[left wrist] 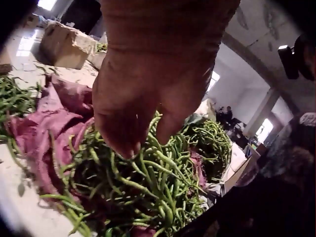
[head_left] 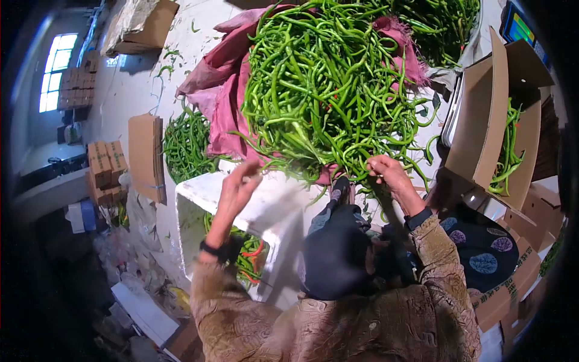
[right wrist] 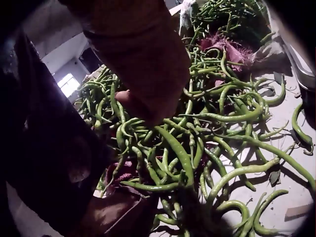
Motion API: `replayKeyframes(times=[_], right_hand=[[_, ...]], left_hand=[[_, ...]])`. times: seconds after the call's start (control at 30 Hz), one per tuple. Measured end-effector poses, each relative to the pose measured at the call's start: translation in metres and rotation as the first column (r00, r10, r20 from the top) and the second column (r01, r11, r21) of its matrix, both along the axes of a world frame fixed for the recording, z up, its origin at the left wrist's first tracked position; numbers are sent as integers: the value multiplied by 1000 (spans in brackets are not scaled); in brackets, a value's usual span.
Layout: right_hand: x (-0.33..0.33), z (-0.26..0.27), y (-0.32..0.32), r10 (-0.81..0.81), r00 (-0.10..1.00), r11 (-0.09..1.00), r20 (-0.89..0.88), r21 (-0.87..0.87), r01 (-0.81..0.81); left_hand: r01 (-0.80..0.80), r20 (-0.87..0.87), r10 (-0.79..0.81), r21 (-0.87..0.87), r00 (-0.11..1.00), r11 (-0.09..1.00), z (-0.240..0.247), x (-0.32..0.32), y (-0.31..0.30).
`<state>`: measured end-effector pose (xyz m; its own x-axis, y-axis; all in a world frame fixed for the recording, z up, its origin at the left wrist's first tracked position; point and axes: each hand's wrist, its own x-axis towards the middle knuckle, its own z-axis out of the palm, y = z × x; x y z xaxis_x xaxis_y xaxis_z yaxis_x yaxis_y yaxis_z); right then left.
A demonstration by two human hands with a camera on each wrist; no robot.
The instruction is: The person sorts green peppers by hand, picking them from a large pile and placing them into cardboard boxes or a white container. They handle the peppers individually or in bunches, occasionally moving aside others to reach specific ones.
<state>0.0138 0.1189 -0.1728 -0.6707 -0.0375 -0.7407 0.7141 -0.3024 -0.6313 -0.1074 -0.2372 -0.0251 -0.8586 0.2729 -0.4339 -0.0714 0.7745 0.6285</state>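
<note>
A large heap of long green chili peppers (head_left: 319, 84) lies on a pink woven sack (head_left: 223, 102) on the floor. My left hand (head_left: 238, 190) hovers over the edge of a white foam box (head_left: 211, 181), its fingers loosely bent and nothing visible between them. Green and red peppers (head_left: 250, 256) lie inside that box. At the near right edge of the heap is my right hand (head_left: 392, 178), fingers bent. In the right wrist view a long green pepper (right wrist: 177, 153) comes out from below its fingertips; I cannot tell whether they grip it. Some peppers before me are blurred.
An open cardboard box (head_left: 482, 133) with some peppers stands on the right. A smaller pepper pile (head_left: 184, 142) and flat stacked cardboard (head_left: 145, 157) are on the left. My shoe (head_left: 341, 188) touches the heap's near edge. A lit screen (head_left: 520, 30) stands far right.
</note>
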Motion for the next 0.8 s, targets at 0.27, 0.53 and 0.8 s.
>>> replayKeyframes(times=[0.27,0.53,0.8], right_hand=[[-61,13,-32,94,981,993,-172,84,-80],[-131,-8,-86,-14,970,999,-242,27,21],[-150,-28,-113,255,934,923,-249,350,-158]], left_hand=[[-113,-395,44,-154,917,982,-77,-86,62],[-392,-293,360,-56,886,918,-103,-101,66],[-310,-357,252,-117,900,943,-88,-85,92]])
